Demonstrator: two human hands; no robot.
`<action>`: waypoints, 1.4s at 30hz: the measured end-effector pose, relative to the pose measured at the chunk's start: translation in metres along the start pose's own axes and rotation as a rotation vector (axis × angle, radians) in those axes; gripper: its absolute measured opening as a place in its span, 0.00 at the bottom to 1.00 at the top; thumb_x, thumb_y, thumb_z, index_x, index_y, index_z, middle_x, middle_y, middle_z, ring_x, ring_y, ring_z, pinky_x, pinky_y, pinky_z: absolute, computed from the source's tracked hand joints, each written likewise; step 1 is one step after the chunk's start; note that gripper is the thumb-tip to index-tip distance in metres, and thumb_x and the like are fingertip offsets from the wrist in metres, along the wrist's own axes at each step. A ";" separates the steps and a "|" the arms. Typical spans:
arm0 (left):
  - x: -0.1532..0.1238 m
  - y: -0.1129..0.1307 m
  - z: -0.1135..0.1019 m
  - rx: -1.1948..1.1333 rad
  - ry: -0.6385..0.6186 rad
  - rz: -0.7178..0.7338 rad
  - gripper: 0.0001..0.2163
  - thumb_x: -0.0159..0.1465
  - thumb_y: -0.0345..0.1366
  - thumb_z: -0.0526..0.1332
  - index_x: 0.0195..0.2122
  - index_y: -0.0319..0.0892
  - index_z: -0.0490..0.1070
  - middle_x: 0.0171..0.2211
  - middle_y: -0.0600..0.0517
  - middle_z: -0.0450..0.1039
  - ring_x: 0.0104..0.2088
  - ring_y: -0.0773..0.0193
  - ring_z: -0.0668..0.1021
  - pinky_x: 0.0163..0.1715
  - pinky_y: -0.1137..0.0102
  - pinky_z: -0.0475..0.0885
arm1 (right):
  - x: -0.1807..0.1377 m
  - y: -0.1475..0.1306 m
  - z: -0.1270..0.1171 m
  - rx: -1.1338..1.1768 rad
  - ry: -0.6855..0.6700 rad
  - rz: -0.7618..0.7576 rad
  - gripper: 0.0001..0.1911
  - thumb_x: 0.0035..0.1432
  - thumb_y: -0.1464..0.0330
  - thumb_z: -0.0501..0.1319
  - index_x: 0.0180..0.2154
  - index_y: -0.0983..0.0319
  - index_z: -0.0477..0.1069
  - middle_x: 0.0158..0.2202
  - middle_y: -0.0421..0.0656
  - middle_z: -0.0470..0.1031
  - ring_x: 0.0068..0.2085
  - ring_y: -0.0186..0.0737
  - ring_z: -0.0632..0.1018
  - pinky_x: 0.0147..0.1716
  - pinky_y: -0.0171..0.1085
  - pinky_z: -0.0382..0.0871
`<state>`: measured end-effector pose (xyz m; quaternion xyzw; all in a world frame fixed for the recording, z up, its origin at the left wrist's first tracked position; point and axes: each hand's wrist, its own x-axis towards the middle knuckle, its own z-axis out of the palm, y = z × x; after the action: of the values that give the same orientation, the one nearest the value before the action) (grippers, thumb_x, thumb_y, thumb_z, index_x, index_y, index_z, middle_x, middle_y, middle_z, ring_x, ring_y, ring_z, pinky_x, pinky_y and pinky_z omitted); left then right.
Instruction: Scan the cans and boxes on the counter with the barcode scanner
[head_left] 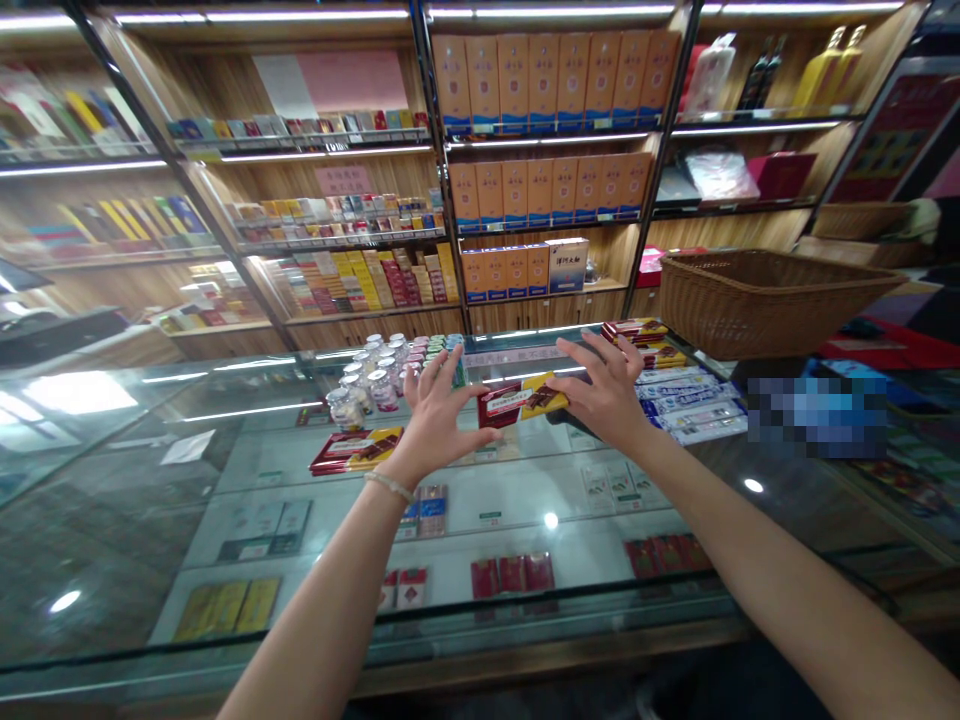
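Observation:
My right hand point(606, 392) grips the right end of a flat red-and-yellow chocolate packet point(517, 400) above the glass counter point(525, 490). My left hand point(439, 415), with a bracelet at the wrist, has its fingers spread. Its thumb lies close to the packet's left end; whether it touches cannot be made out. Similar chocolate packets point(356, 450) lie flat on the glass to the left of my left hand. More such packets point(660, 355) are stacked behind my right hand, with blue-and-white packets point(690, 402) in front of them.
Small lidded jars point(382, 390) stand in a group behind my left hand. A wicker basket point(772, 300) sits on the counter at the right. Under the glass are cigarette packs point(512, 575). Shelves behind carry rows of orange boxes point(555, 82).

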<state>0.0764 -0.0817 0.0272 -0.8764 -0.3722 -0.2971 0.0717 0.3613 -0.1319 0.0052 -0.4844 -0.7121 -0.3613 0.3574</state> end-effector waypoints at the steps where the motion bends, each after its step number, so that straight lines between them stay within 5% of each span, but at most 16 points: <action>1: 0.000 0.000 -0.001 0.003 -0.002 0.004 0.27 0.55 0.60 0.71 0.51 0.51 0.80 0.77 0.46 0.45 0.74 0.33 0.52 0.69 0.31 0.35 | 0.000 0.000 0.000 0.011 -0.008 0.012 0.08 0.67 0.62 0.61 0.40 0.47 0.80 0.65 0.35 0.72 0.69 0.52 0.63 0.68 0.59 0.44; 6: -0.001 0.000 -0.005 0.031 0.041 0.039 0.27 0.56 0.62 0.69 0.50 0.52 0.81 0.77 0.49 0.44 0.75 0.33 0.49 0.69 0.32 0.35 | 0.001 0.002 -0.001 0.089 -0.079 0.087 0.09 0.66 0.59 0.61 0.39 0.48 0.82 0.68 0.36 0.68 0.71 0.57 0.59 0.67 0.62 0.44; 13: -0.001 0.005 -0.002 0.038 0.176 -0.001 0.11 0.66 0.50 0.64 0.39 0.52 0.83 0.76 0.52 0.52 0.75 0.40 0.52 0.70 0.33 0.37 | 0.003 0.001 0.000 0.235 -0.145 0.192 0.13 0.67 0.55 0.61 0.38 0.52 0.82 0.71 0.41 0.63 0.71 0.60 0.57 0.65 0.64 0.48; 19: -0.001 0.003 0.002 0.027 0.164 -0.036 0.12 0.67 0.49 0.64 0.33 0.50 0.83 0.75 0.55 0.52 0.75 0.40 0.51 0.70 0.33 0.38 | 0.002 -0.002 0.002 0.230 -0.205 0.199 0.13 0.67 0.56 0.61 0.35 0.55 0.80 0.71 0.43 0.62 0.71 0.60 0.57 0.65 0.65 0.49; 22: 0.000 0.002 0.004 -0.007 0.159 -0.069 0.13 0.68 0.49 0.62 0.34 0.50 0.83 0.76 0.53 0.52 0.75 0.40 0.49 0.69 0.32 0.39 | 0.001 -0.002 0.004 0.219 -0.182 0.221 0.12 0.66 0.55 0.62 0.42 0.53 0.80 0.71 0.45 0.61 0.71 0.60 0.57 0.66 0.65 0.48; 24: 0.000 0.002 0.006 -0.037 0.154 -0.091 0.14 0.69 0.50 0.61 0.35 0.50 0.83 0.75 0.52 0.52 0.75 0.41 0.49 0.69 0.31 0.40 | 0.000 -0.002 0.004 0.206 -0.143 0.230 0.20 0.64 0.53 0.64 0.54 0.53 0.76 0.71 0.49 0.61 0.71 0.60 0.58 0.66 0.63 0.49; 27: 0.001 0.002 0.008 -0.074 0.133 -0.108 0.17 0.69 0.51 0.60 0.34 0.48 0.83 0.75 0.52 0.53 0.75 0.41 0.49 0.69 0.32 0.40 | -0.001 -0.003 0.004 0.161 -0.117 0.180 0.32 0.63 0.50 0.64 0.63 0.56 0.67 0.71 0.54 0.59 0.71 0.60 0.57 0.68 0.61 0.47; 42: 0.005 0.010 0.006 -0.134 0.044 -0.206 0.11 0.67 0.46 0.65 0.33 0.48 0.83 0.74 0.54 0.55 0.75 0.40 0.51 0.70 0.37 0.44 | -0.002 -0.009 0.003 0.075 -0.148 0.026 0.32 0.60 0.50 0.67 0.60 0.59 0.68 0.70 0.57 0.61 0.72 0.59 0.57 0.70 0.60 0.40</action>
<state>0.0882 -0.0837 0.0261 -0.8295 -0.4382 -0.3461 -0.0097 0.3525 -0.1323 0.0003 -0.5051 -0.7434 -0.2929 0.3264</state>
